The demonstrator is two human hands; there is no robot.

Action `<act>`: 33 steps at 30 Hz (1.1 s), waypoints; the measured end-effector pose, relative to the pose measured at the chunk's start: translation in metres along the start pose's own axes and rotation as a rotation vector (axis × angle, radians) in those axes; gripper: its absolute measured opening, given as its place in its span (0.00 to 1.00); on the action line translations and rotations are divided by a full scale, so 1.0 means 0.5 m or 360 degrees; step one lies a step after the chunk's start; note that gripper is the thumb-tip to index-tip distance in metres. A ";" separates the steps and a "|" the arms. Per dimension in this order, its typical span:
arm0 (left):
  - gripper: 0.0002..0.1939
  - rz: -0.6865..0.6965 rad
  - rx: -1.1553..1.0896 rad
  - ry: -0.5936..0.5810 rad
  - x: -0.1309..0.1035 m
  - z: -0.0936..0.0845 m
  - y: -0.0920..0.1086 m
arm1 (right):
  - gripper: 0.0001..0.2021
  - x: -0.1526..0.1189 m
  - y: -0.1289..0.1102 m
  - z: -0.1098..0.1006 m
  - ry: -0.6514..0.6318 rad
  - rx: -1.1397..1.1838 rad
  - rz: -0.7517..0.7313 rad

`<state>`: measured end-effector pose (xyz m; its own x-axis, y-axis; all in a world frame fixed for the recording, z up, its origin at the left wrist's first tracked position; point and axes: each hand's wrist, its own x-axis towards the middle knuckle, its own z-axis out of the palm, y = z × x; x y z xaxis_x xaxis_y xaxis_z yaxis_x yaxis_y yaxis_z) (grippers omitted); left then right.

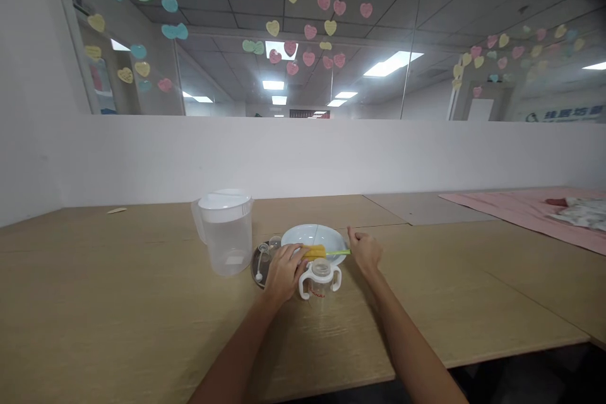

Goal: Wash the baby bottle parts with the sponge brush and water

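Note:
A bottle brush with a yellow sponge head and a thin green handle lies level over the front of a white bowl. My left hand is closed around the left end of the sponge. The fingers of my right hand are curled at the far end of the green handle, thumb raised. Just in front of the bowl stands an uncapped clear baby bottle with a white two-handled holder. Beside my left hand, a dark round tray carries a straw part and a small clear cap.
A lidded translucent pitcher stands left of the tray. A pink cloth with a patterned bundle lies at the far right of the wooden table. Behind rises a white wall below glass panes with heart-shaped notes.

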<state>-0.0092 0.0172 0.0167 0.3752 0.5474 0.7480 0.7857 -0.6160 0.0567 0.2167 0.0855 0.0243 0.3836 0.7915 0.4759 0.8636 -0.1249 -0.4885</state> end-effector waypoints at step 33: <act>0.15 -0.0169 -0.0138 -0.0078 -0.003 0.004 0.006 | 0.28 -0.010 -0.028 -0.013 0.0098 -0.0275 -0.0314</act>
<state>-0.0065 0.0156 0.0147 0.3177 0.6378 0.7016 0.7776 -0.5987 0.1922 0.2049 0.0793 0.0334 0.2169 0.7733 0.5958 0.9646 -0.0760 -0.2524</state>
